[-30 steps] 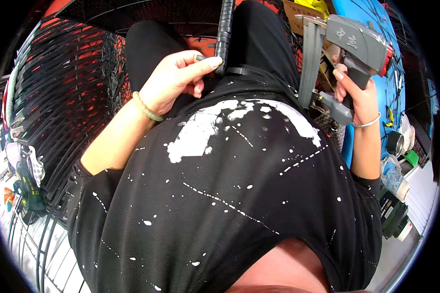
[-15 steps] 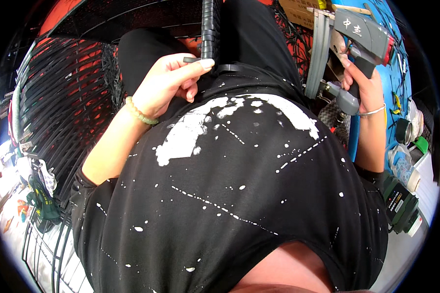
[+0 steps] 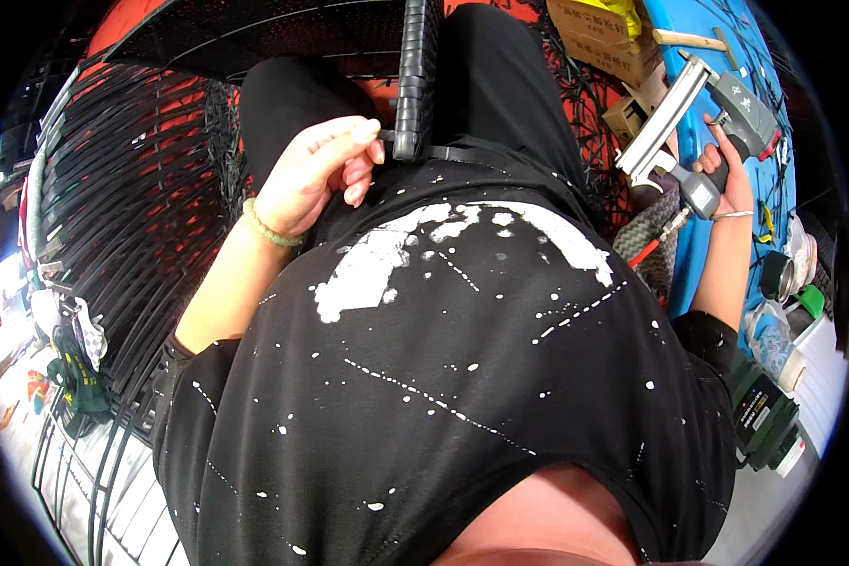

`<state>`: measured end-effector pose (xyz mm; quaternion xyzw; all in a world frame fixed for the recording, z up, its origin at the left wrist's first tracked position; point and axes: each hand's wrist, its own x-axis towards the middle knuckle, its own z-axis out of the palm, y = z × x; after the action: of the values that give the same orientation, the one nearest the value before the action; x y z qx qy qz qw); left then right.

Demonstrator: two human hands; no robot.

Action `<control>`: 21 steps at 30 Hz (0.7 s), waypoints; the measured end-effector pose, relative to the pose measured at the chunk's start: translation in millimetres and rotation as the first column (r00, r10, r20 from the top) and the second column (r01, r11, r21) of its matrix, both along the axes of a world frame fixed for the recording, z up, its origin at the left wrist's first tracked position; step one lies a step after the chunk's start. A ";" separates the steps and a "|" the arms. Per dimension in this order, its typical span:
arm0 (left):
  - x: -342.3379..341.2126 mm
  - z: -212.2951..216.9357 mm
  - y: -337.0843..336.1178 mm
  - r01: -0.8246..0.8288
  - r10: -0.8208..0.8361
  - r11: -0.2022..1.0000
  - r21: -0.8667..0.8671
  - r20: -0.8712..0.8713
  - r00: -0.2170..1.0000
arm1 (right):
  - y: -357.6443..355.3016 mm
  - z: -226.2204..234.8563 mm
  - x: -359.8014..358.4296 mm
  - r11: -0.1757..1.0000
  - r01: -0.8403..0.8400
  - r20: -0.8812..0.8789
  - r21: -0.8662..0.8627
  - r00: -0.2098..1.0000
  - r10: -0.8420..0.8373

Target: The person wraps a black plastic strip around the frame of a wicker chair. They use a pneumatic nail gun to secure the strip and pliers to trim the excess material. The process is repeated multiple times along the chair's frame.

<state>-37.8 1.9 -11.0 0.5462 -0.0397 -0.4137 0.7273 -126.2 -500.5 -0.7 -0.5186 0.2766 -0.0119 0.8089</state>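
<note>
My left hand (image 3: 319, 174), a beaded bracelet at its wrist, pinches a flat black strip just left of a bar (image 3: 415, 90) wrapped in black woven wicker. The strip (image 3: 455, 152) shows again on the right of the bar's near end, against my shirt. The bar belongs to a dark wicker piece (image 3: 283, 42) lying across my lap. Off to the right, my right hand (image 3: 734, 174) is wrapped round the handle of a grey air stapler (image 3: 747, 111), which is tilted and apart from the bar. A red hose (image 3: 645, 253) joins the stapler's handle end.
A blue surface (image 3: 693, 250) runs along my right, with a wooden-handled hammer (image 3: 689, 40) at its far end. Cardboard boxes (image 3: 594, 38) stand beyond. Black strips litter the red floor. On my left is a large frame of black slats (image 3: 132, 189). A dark green cylindrical device (image 3: 759, 415) sits lower right.
The stapler has moved right, away from the bar, in my right hand. The bar's end sits lower and slightly further right. My left fingers have shifted left off the bar's end.
</note>
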 end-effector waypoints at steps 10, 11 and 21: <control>0.9 20.2 -10.1 0.070 -0.070 0.990 0.126 -0.001 0.998 | -92.1 -57.6 -16.2 0.942 0.203 0.017 0.266 0.976 -0.215; 1.7 21.9 -8.7 0.085 -0.093 0.985 0.150 0.045 0.995 | -90.1 -52.3 -16.1 0.944 0.215 0.033 0.250 0.973 -0.230; -13.0 34.4 -22.6 -0.035 -0.037 0.933 0.358 0.190 0.981 | -169.9 -76.7 14.7 0.890 0.452 0.086 0.060 0.886 -0.456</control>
<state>-50.8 -20.7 23.4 0.7078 -0.0342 -0.3591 0.6074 -111.4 -670.5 -77.4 -0.4227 0.3503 -0.2208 0.8061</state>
